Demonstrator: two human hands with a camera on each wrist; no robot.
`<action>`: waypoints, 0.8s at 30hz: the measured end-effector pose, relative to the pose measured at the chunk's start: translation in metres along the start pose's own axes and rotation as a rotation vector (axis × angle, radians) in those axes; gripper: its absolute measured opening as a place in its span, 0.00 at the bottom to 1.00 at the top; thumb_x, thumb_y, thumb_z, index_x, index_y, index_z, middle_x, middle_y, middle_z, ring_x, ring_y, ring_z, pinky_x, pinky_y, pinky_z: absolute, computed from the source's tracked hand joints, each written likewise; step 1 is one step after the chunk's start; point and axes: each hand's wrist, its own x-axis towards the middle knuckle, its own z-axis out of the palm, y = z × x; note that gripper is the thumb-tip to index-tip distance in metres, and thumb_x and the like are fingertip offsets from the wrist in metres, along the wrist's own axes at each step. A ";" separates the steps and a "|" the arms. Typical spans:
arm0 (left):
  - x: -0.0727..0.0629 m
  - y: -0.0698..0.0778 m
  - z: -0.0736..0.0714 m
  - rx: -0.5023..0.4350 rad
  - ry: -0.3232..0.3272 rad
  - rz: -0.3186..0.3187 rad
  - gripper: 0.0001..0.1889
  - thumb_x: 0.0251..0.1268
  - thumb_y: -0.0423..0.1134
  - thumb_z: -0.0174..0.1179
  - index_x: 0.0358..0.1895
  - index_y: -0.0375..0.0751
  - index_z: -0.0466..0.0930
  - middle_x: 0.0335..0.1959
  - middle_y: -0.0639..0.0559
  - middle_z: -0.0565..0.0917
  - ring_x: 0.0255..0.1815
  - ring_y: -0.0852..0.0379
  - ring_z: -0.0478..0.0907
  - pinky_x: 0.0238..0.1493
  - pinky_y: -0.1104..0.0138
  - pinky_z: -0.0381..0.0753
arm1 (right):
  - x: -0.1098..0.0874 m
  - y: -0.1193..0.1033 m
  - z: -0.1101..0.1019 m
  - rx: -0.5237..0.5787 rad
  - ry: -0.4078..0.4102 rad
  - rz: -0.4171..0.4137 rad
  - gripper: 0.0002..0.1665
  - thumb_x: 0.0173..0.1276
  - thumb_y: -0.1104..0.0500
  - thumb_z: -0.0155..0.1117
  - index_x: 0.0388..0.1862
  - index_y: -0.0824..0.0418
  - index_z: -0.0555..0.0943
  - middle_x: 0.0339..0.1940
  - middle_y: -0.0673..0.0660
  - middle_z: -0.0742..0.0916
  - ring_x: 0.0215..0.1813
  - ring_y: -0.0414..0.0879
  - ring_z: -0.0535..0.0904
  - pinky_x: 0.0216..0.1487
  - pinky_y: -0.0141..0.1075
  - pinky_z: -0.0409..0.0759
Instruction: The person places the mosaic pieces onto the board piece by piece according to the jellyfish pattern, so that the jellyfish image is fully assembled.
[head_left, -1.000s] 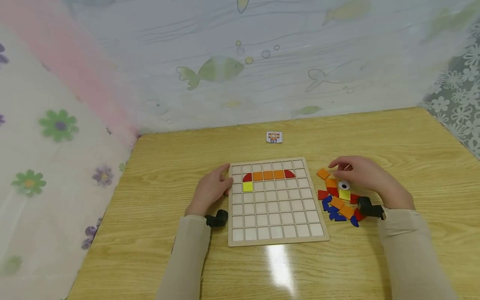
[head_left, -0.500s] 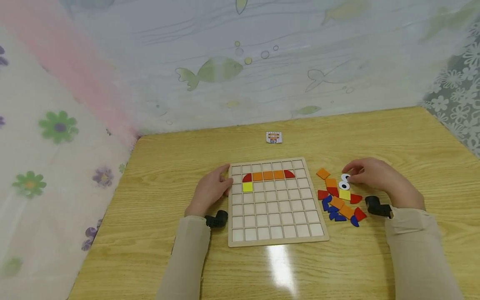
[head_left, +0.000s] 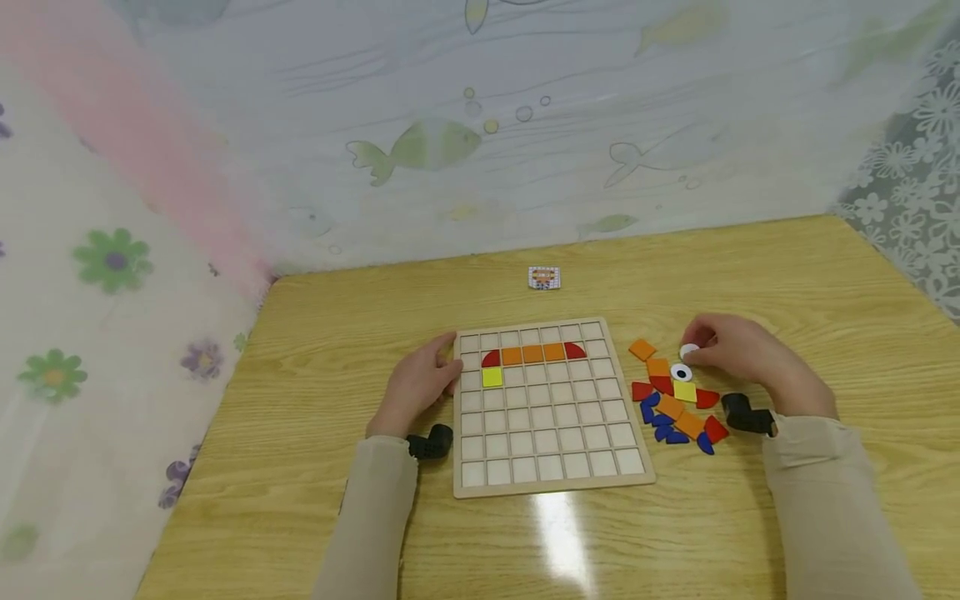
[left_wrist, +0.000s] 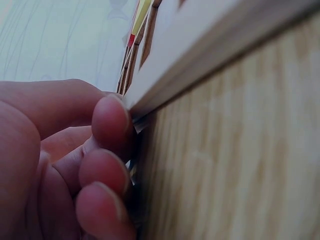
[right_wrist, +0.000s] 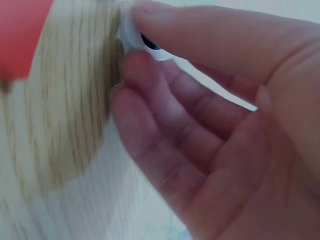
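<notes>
My right hand [head_left: 738, 350] pinches a white eye disc [head_left: 687, 352] at the top of a loose pile right of the board. In the right wrist view the disc's black pupil [right_wrist: 150, 42] shows between thumb and fingers. Just below lies a second eye disc [head_left: 681, 373], flat on the table. My left hand [head_left: 418, 379] rests against the left edge of a wooden grid board [head_left: 555, 489], its fingertips [left_wrist: 111, 120] touching the side without wrapping round it. On the board sit several orange squares [head_left: 532, 354] between two red quarter-round tiles [head_left: 574, 351], and a yellow square [head_left: 492, 377].
Loose tiles lie right of the board: orange squares [head_left: 642, 350], red pieces [head_left: 707, 398], a yellow square [head_left: 684, 391] and several blue pieces [head_left: 663, 433]. A small picture card [head_left: 543, 277] lies behind the board. A patterned curtain [head_left: 420, 200] hangs beyond the table's back edge.
My right hand first drew slightly right, uncovering the upper eye disc, and now has it lifted or tilted between its fingers. My left hand and the board keep their places; the view shifted slightly.
</notes>
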 end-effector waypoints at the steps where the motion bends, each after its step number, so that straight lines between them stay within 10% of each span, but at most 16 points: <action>1: 0.000 0.000 0.000 0.000 0.001 0.001 0.28 0.62 0.45 0.50 0.67 0.55 0.57 0.16 0.54 0.78 0.11 0.57 0.67 0.16 0.66 0.71 | 0.000 -0.002 0.000 0.003 0.005 0.001 0.14 0.60 0.54 0.62 0.37 0.62 0.75 0.35 0.57 0.79 0.37 0.51 0.71 0.39 0.44 0.69; 9: 0.000 0.000 -0.001 0.002 -0.002 0.002 0.28 0.63 0.45 0.51 0.67 0.55 0.57 0.16 0.54 0.78 0.11 0.57 0.68 0.17 0.66 0.71 | 0.006 -0.018 0.004 -0.002 0.046 -0.063 0.19 0.65 0.53 0.55 0.52 0.61 0.76 0.42 0.60 0.80 0.42 0.54 0.74 0.44 0.50 0.71; 24: 0.003 -0.005 0.002 0.013 0.009 0.000 0.28 0.62 0.46 0.51 0.66 0.58 0.58 0.16 0.54 0.78 0.12 0.56 0.69 0.17 0.66 0.70 | 0.021 -0.057 0.032 0.083 0.036 -0.108 0.09 0.62 0.53 0.59 0.38 0.55 0.78 0.33 0.51 0.81 0.33 0.46 0.72 0.35 0.38 0.71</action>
